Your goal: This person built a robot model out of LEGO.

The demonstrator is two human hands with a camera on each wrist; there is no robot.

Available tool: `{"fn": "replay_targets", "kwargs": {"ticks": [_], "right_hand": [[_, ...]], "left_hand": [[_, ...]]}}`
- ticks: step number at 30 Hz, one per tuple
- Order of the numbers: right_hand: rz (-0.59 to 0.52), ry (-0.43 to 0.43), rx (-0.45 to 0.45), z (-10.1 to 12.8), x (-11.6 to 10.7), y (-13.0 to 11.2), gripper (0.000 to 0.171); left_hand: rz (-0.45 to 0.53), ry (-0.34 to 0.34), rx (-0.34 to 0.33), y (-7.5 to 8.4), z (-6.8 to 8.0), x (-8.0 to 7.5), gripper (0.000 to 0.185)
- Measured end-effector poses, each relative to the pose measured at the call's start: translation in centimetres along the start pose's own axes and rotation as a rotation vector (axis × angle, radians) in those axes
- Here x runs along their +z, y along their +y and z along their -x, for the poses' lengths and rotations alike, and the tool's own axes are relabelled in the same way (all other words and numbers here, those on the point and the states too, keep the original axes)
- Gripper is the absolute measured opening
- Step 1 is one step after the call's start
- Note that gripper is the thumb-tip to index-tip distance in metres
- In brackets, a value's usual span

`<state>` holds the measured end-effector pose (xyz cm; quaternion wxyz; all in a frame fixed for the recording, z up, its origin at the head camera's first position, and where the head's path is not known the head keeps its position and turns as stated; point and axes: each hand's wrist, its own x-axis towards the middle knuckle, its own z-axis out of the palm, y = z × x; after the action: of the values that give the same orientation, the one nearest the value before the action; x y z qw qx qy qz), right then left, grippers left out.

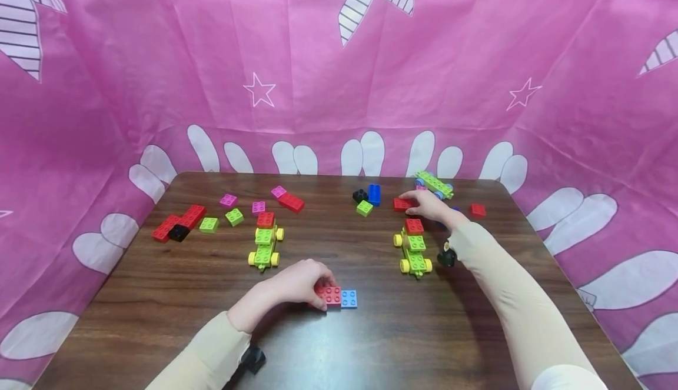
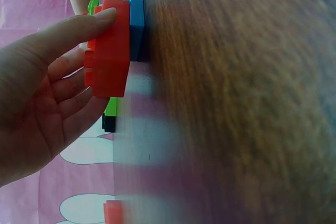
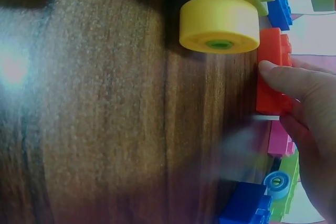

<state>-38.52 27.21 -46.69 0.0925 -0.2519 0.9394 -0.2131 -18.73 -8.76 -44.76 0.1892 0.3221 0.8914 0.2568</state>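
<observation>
One red brick (image 1: 333, 296), atop a blue brick (image 1: 349, 299), is pinched by the left hand (image 1: 301, 282), a second brick (image 1: 401, 205) by the right hand (image 1: 426, 205).

Bright light leaves whitish glare toward the near edge of the tabletop (image 1: 349, 249), which the left wrist view blurs.

Two held red bricks (image 1: 332, 296) (image 1: 401, 205), studs up
</observation>
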Motion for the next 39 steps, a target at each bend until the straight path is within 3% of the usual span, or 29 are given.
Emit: {"fn": "replay_targets", "kwargs": {"ticks": [12,22,29,39], "right_hand": [[-0.056,0.064,0.000,1.6,-1.3,0.8,0.042],[-0.101,0.195,0.010,4.1,-3.7,0.0,0.046],[-0.150,0.341,0.008,5.8,-5.1,-2.6,0.044],[-0.221,0.471,0.003,8.4,-4.8,-9.2,0.042]], "left_hand": [[-0.038,0.015,0.025,0.4,-0.2,-0.2,0.038],[-0.027,-0.002,0.012,0.4,-0.4,-0.3,0.037],[-0.025,-0.004,0.006,0.5,-0.4,-0.2,0.038],[-0.013,-0.005,-0.016,0.5,-0.1,-0.2,0.037]]}}
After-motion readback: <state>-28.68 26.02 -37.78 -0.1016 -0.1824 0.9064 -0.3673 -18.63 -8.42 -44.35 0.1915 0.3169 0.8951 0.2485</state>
